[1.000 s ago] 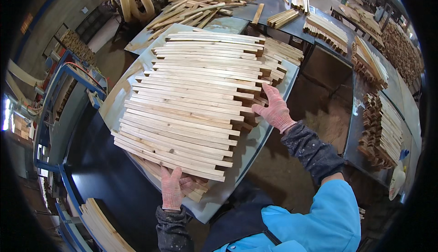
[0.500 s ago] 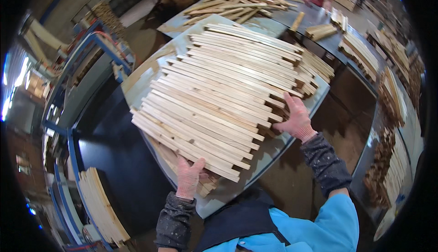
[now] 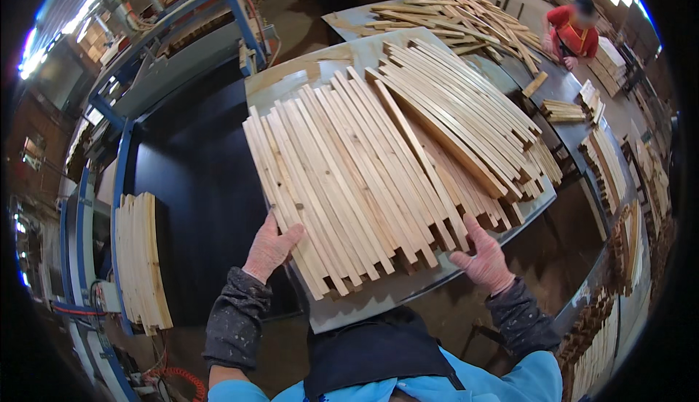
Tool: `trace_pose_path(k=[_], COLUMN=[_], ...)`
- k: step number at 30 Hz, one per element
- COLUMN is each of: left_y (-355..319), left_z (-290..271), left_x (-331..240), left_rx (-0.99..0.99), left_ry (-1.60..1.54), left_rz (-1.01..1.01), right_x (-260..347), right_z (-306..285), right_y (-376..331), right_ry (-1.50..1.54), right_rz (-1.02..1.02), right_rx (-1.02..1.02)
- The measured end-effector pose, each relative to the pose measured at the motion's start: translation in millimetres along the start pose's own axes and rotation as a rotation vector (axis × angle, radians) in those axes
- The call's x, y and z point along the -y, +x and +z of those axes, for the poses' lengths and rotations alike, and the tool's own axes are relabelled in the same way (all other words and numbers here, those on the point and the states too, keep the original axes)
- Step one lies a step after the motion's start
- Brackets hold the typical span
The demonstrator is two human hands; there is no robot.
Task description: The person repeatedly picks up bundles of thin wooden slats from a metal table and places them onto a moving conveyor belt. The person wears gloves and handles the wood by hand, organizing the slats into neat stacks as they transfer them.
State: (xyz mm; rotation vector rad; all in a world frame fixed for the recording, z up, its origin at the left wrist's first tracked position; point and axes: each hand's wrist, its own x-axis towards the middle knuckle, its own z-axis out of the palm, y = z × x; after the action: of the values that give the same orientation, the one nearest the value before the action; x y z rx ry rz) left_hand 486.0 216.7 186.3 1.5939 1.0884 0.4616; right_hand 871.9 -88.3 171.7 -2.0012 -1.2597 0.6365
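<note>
A broad row of pale wooden strips (image 3: pixel 342 183) lies side by side on a grey sheet-topped table (image 3: pixel 342 318). My left hand (image 3: pixel 273 249), in a pinkish knit glove, grips the row's left edge, its thumb on top and its fingers hidden below. At the row's right edge, my right hand (image 3: pixel 484 260), gloved alike, presses on the last strip near its near end. That strip leans at an angle, slightly apart from its neighbours. To the right lies a second group of strips (image 3: pixel 459 111), on top of a lower layer of strips (image 3: pixel 455 172).
Left of the table stands a blue-framed machine (image 3: pixel 120 183) with a dark bed (image 3: pixel 204 162) and a small strip stack (image 3: pixel 138 256). Loose sticks (image 3: pixel 466 16) are heaped at the back. A person in red (image 3: pixel 575 34) stands at the far right bench, where more strip bundles (image 3: pixel 604 169) lie.
The strips between my hands have separated from the rest and turned, their near ends now toward me. Both hands have shifted with them, the left hand going left and up. The view has turned too.
</note>
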Motion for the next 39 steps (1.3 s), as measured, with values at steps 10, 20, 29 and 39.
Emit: trace_pose_path(k=[10, 20, 29, 39], left_y=[33, 41, 34, -26], left_z=[23, 10, 25, -52], left_x=[34, 1, 8, -2], left_rx=[-0.176, -0.074, -0.084, -0.099], left_ry=[-0.285, -0.212, -0.622, -0.565], left_rz=[-0.036, -0.066, -0.041, 0.147], right_x=[78, 90, 86, 143], right_z=[-20, 41, 36, 64], right_y=[216, 273, 271, 222], right_ry=[-0.072, -0.524, -0.481, -0.176], right_rz=[0.272, 0.208, 0.156, 0.027], right_rx=[0.151, 0.075, 0.076, -0.139])
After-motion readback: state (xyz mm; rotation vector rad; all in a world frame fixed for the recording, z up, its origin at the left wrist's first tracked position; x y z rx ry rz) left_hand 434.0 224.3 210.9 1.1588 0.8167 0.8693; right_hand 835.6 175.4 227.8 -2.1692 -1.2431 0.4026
